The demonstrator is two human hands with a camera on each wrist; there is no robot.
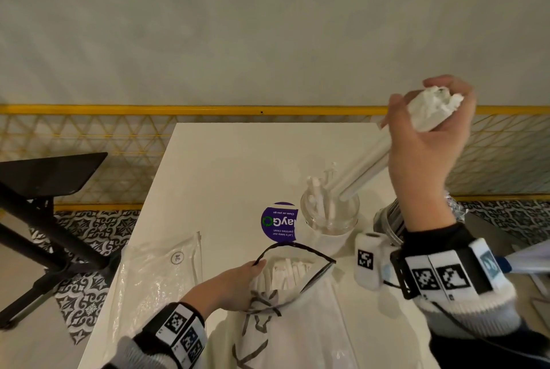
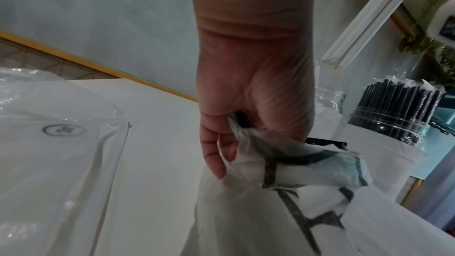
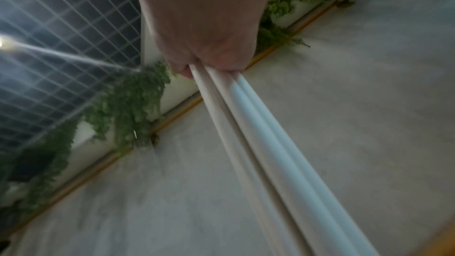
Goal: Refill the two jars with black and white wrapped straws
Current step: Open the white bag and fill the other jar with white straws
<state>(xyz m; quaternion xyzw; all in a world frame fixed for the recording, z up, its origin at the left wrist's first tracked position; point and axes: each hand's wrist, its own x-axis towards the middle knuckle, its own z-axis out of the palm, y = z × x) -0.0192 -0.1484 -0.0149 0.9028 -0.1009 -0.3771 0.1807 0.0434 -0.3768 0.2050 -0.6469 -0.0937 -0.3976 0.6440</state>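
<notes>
My right hand grips a bundle of white wrapped straws, tilted, with the lower ends over the mouth of a clear jar that holds several white straws. The same bundle runs down from my right hand in the right wrist view. A second jar, full of black straws, stands to the right, behind my right wrist. My left hand pinches the rim of an open white bag with more white straws inside. My left hand holds the crumpled bag edge.
An empty clear plastic bag lies flat at the table's left. A purple round sticker is on the white table. A black chair stands left of the table, a yellow mesh railing behind.
</notes>
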